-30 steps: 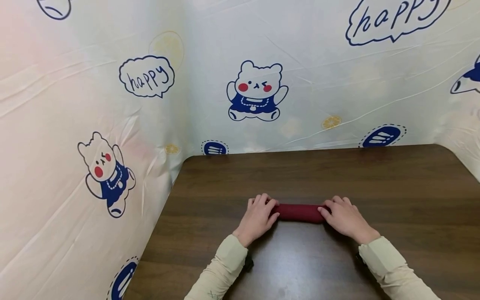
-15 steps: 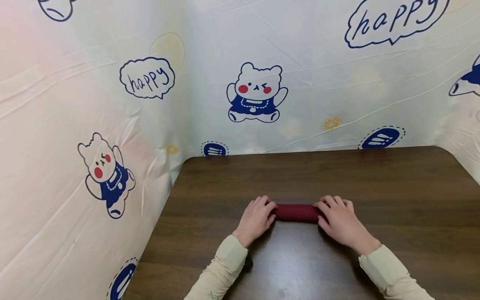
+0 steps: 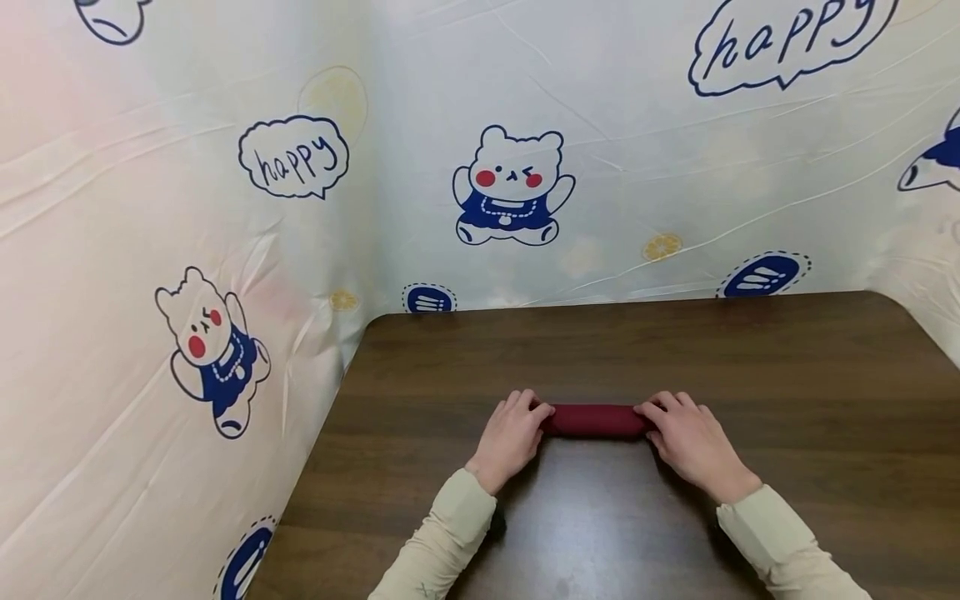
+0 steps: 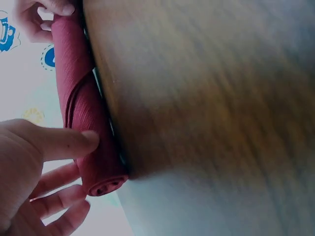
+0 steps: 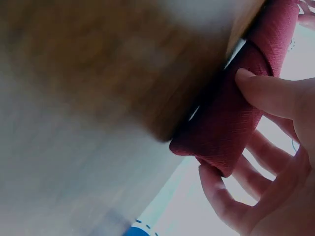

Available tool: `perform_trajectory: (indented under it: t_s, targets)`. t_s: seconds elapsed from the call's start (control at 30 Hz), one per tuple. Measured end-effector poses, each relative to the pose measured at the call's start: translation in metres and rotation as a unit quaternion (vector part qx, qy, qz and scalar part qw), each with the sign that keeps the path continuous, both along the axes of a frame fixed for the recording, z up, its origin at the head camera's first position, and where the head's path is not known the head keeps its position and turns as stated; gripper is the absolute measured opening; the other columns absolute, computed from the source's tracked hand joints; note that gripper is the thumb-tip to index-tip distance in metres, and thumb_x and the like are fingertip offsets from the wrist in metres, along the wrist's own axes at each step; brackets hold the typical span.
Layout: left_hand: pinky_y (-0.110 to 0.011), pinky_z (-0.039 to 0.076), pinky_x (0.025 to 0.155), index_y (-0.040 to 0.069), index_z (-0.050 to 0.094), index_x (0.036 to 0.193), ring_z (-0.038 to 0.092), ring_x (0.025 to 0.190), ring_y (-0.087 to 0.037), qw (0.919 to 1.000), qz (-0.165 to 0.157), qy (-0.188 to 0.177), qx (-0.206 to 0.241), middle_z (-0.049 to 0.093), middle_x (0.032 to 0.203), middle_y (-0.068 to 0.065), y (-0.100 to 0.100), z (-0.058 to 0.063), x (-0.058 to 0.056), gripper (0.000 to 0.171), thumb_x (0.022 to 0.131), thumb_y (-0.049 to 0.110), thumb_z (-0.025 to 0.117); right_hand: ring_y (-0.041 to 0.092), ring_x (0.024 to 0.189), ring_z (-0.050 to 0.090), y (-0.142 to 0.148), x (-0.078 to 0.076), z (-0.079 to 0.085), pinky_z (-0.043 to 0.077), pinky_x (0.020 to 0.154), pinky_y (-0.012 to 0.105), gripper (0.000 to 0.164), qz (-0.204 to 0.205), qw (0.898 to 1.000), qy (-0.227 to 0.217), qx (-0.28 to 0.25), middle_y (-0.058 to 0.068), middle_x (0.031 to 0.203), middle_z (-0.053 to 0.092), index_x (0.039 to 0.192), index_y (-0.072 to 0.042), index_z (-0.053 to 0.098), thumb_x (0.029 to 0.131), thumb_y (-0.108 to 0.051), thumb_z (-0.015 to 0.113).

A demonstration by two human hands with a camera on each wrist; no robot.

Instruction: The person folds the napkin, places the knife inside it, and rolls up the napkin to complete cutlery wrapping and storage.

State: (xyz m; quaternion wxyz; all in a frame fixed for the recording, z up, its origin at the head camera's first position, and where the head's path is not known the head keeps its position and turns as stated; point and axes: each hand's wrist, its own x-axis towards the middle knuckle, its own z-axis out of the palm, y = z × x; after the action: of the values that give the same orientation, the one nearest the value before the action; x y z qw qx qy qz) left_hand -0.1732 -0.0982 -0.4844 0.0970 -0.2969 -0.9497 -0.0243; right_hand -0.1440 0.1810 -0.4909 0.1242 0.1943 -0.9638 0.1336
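Note:
A rolled-up dark red cloth (image 3: 594, 421) lies crosswise on the brown table, in the middle of the head view. My left hand (image 3: 510, 437) holds its left end and my right hand (image 3: 693, 442) its right end. In the left wrist view the left thumb lies along the near side of the roll (image 4: 83, 105), fingers behind it. Coiled layers show at that end, and a slanting folded edge crosses the roll. The right wrist view has the right thumb (image 5: 268, 93) pressing the ribbed fabric, with fingers curled behind and under the end.
The wood-patterned table (image 3: 600, 350) has rounded far corners. Pale sheeting (image 3: 615, 167) printed with bears and "happy" bubbles hangs behind it and along its left side. Both forearms wear light cream sleeves (image 3: 442, 525).
The right hand first reached further left over the cloth, then drew back to its right end. The roll has shifted slightly away from me. The left hand has hardly moved.

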Motion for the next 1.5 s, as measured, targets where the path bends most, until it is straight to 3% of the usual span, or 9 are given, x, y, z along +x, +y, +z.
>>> perform_trajectory:
  t_s: [0.23,0.5,0.83,1.03,1.33,1.5]
  targets:
    - [-0.032,0.051,0.08,0.019,0.068,0.12,0.056,0.095,-0.02,0.9995,0.019,0.026,-0.003,0.062,0.106,-0.003,0.001,-0.004,-0.004,0.031,0.089,0.014,0.067,0.029,0.095,0.06,0.0,-0.006,-0.004,0.041,0.068,0.044,0.033,-0.01,1.0,-0.001,0.013,0.008,0.109,0.068,0.117,-0.012,0.069,0.084,-0.017,0.072]
    - [-0.032,0.052,0.081,0.015,0.068,0.121,0.059,0.095,-0.02,0.9993,0.004,0.036,0.008,0.064,0.106,-0.003,0.0,-0.005,-0.009,0.032,0.089,0.013,0.067,0.032,0.102,0.059,0.001,-0.01,-0.006,0.041,0.07,0.047,0.036,-0.019,0.999,-0.023,0.019,0.011,0.117,0.067,0.123,-0.01,0.065,0.088,-0.018,0.067]
    - [-0.03,0.051,0.078,0.012,0.06,0.125,0.055,0.103,-0.022,1.0,-0.003,0.002,0.005,0.062,0.126,-0.003,-0.002,-0.009,-0.011,0.038,0.088,0.009,0.066,0.034,0.108,0.055,0.002,-0.014,-0.006,0.04,0.074,0.052,0.037,-0.014,0.998,-0.064,0.011,0.014,0.121,0.063,0.127,-0.007,0.061,0.091,-0.017,0.062]
    - [-0.028,0.049,0.079,0.012,0.06,0.123,0.053,0.097,-0.021,1.0,-0.008,-0.003,0.003,0.066,0.119,-0.001,-0.003,-0.007,-0.014,0.033,0.09,0.011,0.065,0.037,0.105,0.056,0.004,-0.017,-0.003,0.042,0.075,0.054,0.035,-0.004,0.996,-0.091,-0.016,0.014,0.116,0.063,0.125,-0.005,0.061,0.092,-0.015,0.06]
    - [-0.033,0.049,0.085,0.014,0.06,0.127,0.052,0.102,-0.021,0.9988,0.009,-0.046,-0.013,0.066,0.123,0.0,-0.001,0.0,-0.014,0.032,0.095,0.013,0.056,0.034,0.099,0.056,0.008,-0.019,-0.004,0.04,0.072,0.049,0.032,-0.01,0.993,-0.112,-0.047,0.015,0.109,0.057,0.123,-0.002,0.062,0.094,-0.017,0.057]
    - [-0.034,0.048,0.085,0.015,0.06,0.127,0.052,0.104,-0.021,0.9986,0.012,-0.052,-0.006,0.066,0.123,0.0,-0.002,-0.004,-0.015,0.032,0.095,0.014,0.056,0.035,0.103,0.052,0.009,-0.017,-0.005,0.038,0.074,0.048,0.033,-0.016,0.989,-0.131,-0.064,0.014,0.111,0.057,0.124,-0.004,0.062,0.095,-0.019,0.056]
